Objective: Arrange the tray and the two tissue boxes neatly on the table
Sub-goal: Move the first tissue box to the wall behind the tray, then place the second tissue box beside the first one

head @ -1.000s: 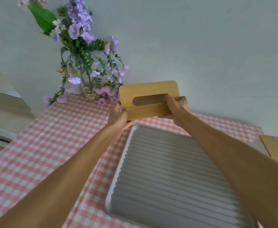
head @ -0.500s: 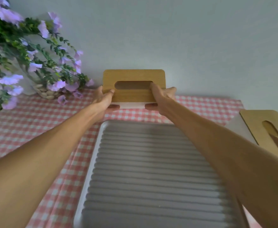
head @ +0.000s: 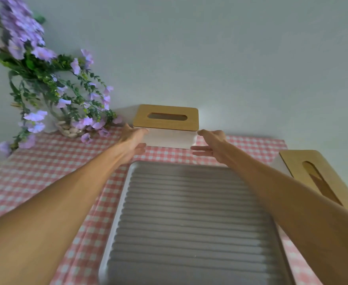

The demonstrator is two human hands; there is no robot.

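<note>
Where the gingham table [head: 51, 161] meets the pale wall [head: 230, 58], both hands' [head: 133, 140] grip is released.

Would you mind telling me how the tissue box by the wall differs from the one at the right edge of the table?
The far tissue box sits square to the wall, fully in view, between the open left hand and right hand. The right tissue box lies angled, partly hidden behind the right forearm, with no hand near it. Both have a wooden lid with an oval slot on a white body.
</note>
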